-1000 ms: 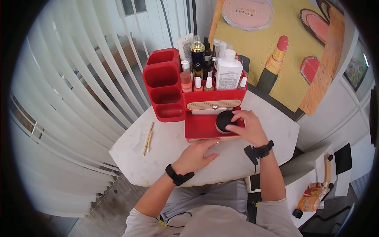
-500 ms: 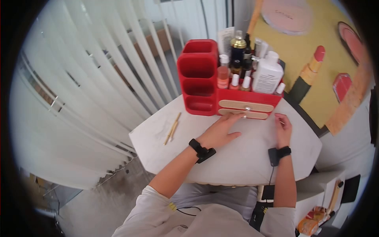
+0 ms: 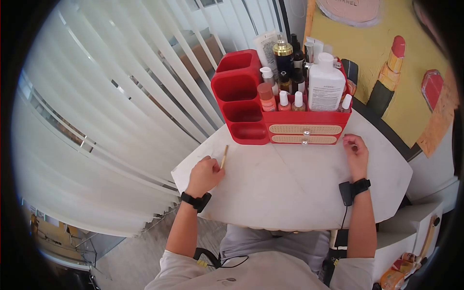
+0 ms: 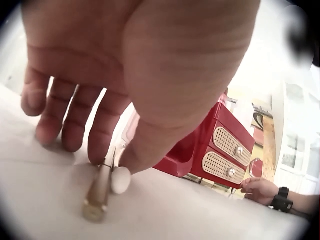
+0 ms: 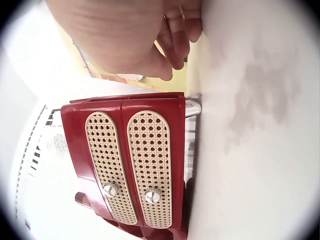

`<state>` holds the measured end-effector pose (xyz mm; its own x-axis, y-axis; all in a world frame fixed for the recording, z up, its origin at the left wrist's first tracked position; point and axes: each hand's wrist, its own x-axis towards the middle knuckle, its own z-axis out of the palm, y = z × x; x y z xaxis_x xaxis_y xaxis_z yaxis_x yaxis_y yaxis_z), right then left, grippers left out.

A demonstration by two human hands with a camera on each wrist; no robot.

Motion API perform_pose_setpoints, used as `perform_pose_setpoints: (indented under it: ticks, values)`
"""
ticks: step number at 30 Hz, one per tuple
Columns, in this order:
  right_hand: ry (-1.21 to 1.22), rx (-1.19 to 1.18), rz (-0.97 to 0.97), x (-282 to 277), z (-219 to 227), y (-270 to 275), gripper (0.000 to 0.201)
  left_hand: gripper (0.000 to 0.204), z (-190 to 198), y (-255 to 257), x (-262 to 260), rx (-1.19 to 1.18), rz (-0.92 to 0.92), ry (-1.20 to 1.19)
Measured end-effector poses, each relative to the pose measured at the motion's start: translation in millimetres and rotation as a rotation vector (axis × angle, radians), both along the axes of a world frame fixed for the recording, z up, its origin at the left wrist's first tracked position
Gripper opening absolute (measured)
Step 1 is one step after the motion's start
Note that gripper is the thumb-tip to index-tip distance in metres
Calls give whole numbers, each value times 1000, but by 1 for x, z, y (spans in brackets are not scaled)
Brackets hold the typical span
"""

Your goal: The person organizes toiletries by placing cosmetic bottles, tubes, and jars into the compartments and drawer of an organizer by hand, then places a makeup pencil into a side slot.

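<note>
On the left part of the table, my left hand (image 3: 205, 175) is down at two slim gold sticks (image 3: 224, 155). Close up in the left wrist view, the thumb and index finger pinch these sticks (image 4: 97, 192) from either side. One has a white rounded tip (image 4: 120, 180); the other fingers hang loosely bent. My right hand (image 3: 356, 157) rests on the table by the front right corner of a red cosmetics organizer (image 3: 309, 117), fingers loosely curled and holding nothing. Both its woven-front drawers, upper (image 3: 287, 129) and lower (image 3: 287, 139), are pushed in.
Bottles crowd the organizer's top, among them a white bottle (image 3: 326, 87) and a perfume bottle (image 3: 283, 55). At its left stand red compartments (image 3: 242, 112). Vertical blinds (image 3: 121, 125) hang left of the white table (image 3: 290, 188). A lipstick painting (image 3: 386, 77) leans behind on the right.
The black-lidded jar went into the lower drawer, which the left hand pushed shut. That hand then moved left to the gold sticks. My right hand left the jar and came down beside the organizer.
</note>
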<state>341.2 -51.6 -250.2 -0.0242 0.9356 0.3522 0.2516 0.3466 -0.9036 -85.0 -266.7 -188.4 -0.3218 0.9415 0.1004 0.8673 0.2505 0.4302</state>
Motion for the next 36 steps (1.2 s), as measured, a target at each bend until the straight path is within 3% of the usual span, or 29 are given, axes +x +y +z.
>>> perform_pose_setpoints:
  ticks: [2,6,9,11,17,21,23,25,28,29,31,32,36]
  values:
    - [13,16,12,2,-4,2,9,15,4,2,11,0,-40,294]
    - [-20,23,20,2,-3,1,9,15,30,7,23,9,-79,345]
    - [-18,37,8,0,-1,0,10,11,57,27,32,52,-10,190]
    - [-38,32,5,-1,-2,0,10,7,63,55,36,403,-136,296]
    - [44,25,-14,3,-7,3,10,16,64,120,33,361,-179,444]
    - [3,-9,-30,0,4,-4,11,28,58,99,29,449,-232,263]
    - [7,-5,-27,0,1,-2,11,29,57,73,25,460,-202,299]
    - [8,-3,-10,0,-3,1,11,27,54,42,21,144,4,243]
    - [-33,57,9,-1,-4,1,11,26,26,8,7,-71,23,308]
    - [-48,53,1,-2,-2,1,11,26,20,1,6,-73,36,308]
    - [-63,45,2,-1,-2,2,11,26,13,-9,6,-150,19,-54]
    - [-61,38,7,0,-3,4,11,24,11,-13,5,-151,1,-97]
    - [-35,34,32,3,-7,4,11,21,21,-23,13,-114,-68,-27]
